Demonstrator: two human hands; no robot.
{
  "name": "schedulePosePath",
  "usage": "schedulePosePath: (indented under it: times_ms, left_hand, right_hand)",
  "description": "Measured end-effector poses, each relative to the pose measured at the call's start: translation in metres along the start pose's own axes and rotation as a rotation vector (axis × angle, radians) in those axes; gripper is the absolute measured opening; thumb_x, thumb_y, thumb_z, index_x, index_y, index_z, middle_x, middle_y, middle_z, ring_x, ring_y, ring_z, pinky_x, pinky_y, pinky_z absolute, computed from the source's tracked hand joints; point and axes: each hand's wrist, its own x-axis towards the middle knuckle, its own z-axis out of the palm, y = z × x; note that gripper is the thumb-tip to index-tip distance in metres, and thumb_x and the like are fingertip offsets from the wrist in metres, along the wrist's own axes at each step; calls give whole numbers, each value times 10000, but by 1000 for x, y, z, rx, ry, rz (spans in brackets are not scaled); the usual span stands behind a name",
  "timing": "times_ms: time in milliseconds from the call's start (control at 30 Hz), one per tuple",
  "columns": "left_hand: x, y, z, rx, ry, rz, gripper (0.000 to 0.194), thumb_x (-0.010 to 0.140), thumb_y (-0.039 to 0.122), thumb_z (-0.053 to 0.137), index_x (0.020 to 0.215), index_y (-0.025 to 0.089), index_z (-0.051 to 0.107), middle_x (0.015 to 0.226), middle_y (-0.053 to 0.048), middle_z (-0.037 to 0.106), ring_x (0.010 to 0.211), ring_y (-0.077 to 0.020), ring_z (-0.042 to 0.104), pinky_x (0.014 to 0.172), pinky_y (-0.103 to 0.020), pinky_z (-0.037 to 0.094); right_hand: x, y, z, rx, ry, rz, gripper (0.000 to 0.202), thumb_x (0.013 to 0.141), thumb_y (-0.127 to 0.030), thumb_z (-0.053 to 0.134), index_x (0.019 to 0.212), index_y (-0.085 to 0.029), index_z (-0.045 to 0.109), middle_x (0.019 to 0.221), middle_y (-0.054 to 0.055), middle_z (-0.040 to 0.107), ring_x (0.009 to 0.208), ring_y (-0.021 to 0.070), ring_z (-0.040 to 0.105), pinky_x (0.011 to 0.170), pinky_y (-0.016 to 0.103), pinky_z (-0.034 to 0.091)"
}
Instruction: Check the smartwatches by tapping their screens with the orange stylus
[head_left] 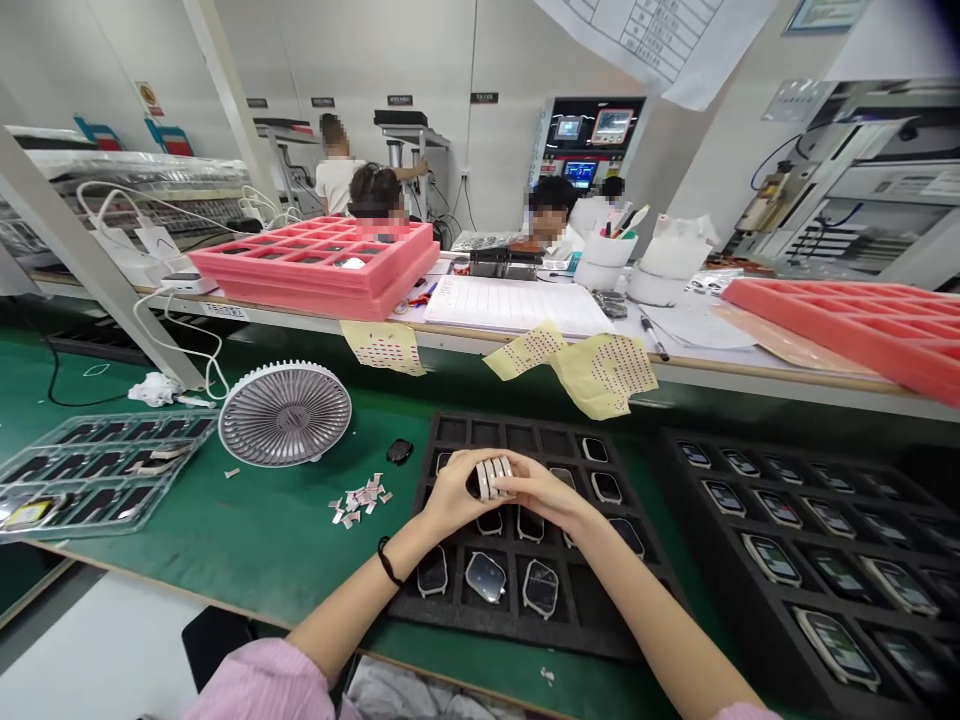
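Both hands meet above a black foam tray (pixel 517 625) with square compartments. Between them is a small stack of silver-edged watch cases (pixel 493 478), standing side by side. My left hand (pixel 457 490) wraps round the stack from the left, fingers closed. From the right, my right hand (pixel 544 490) closes its fingers on the same stack. Below, the tray holds several watch cases, among them one with a shiny face (pixel 486 577) and one beside it (pixel 541 588). My hands and forearms hide part of the tray.
A second black tray (pixel 750 610) of watches lies at the right. Left are a grey fan (pixel 285 414), small scattered pieces (pixel 361 500), a dark watch part (pixel 399 451) and a clear tray (pixel 112 515). A shelf bears pink foam trays (pixel 315 285) and paper (pixel 517 305). Other people sit beyond.
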Motion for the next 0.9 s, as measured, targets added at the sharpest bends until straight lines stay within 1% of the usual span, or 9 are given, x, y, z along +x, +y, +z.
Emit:
schedulePosePath:
  times_ms: [67, 167, 333, 500, 633, 733, 800, 867, 900]
  left_hand:
    - [0, 1, -1, -27, -26, 21, 479, 695, 376, 770, 1103, 195, 597, 1045, -88, 695, 966, -246, 634, 881, -385, 487]
    - [0, 2, -4, -72, -85, 47, 484, 699, 387, 768, 1104, 190, 593, 1065, -95, 690, 982, -246, 636, 899, -385, 478]
    - [-1, 0, -6, -135, -140, 50, 480, 715, 349, 755, 1134, 194, 580, 1118, -107, 672, 1030, -249, 627, 918, -388, 474]
    - [-1, 1, -4, -141, -178, 47, 463, 716, 315, 754, 1132, 197, 590, 1125, -105, 671, 1037, -247, 627, 926, -389, 478]
    - [2, -1, -8, -162, -182, 32, 484, 694, 303, 776, 1133, 203, 600, 1131, -104, 668, 1043, -251, 625, 925, -389, 488]
    - [7, -8, -14, -232, -58, -107, 495, 665, 318, 797, 1107, 208, 604, 1094, -95, 662, 998, -243, 637, 840, -350, 526]
    - [10, -14, -16, -375, 85, -296, 520, 656, 354, 798, 1103, 204, 581, 968, -58, 644, 799, -180, 654, 637, -262, 537]
    - [13, -19, -15, -568, 200, -503, 549, 651, 409, 789, 1100, 202, 551, 813, 9, 564, 575, -94, 562, 436, -179, 429]
    - [14, -21, -13, -662, 231, -599, 551, 657, 433, 777, 1099, 204, 541, 766, 34, 513, 518, -67, 500, 386, -158, 363]
  right_hand:
    - [2, 4, -1, 31, -34, 32, 419, 609, -256, 824, 992, -165, 679, 950, 68, 696, 853, 196, 657, 759, 294, 507]
    - [4, 9, -2, 50, -32, 57, 392, 552, -233, 854, 897, -138, 692, 864, 63, 706, 800, 187, 662, 726, 271, 501]
    - [5, 11, -3, 84, -47, 84, 382, 513, -207, 866, 849, -135, 699, 790, 45, 702, 742, 178, 658, 678, 264, 495]
    - [6, 17, 1, 88, 46, 60, 325, 475, -147, 868, 754, -129, 702, 679, 8, 687, 609, 124, 624, 621, 227, 490]
    - [7, 16, 0, 77, 135, 27, 327, 450, -146, 875, 725, -131, 698, 635, 2, 683, 604, 148, 647, 600, 238, 512]
    - [7, 10, -8, 122, 213, -47, 368, 505, -200, 870, 829, -134, 708, 780, 61, 731, 743, 214, 700, 714, 315, 560]
    - [8, 8, -15, 183, 272, -97, 384, 552, -229, 858, 892, -141, 704, 904, 101, 738, 851, 248, 706, 826, 378, 560]
    - [10, 9, -20, 222, 312, -119, 361, 588, -230, 845, 906, -145, 697, 963, 118, 732, 903, 256, 701, 892, 404, 547]
    - [11, 11, -21, 234, 322, -119, 350, 598, -225, 839, 906, -144, 694, 972, 122, 730, 911, 255, 700, 908, 406, 544]
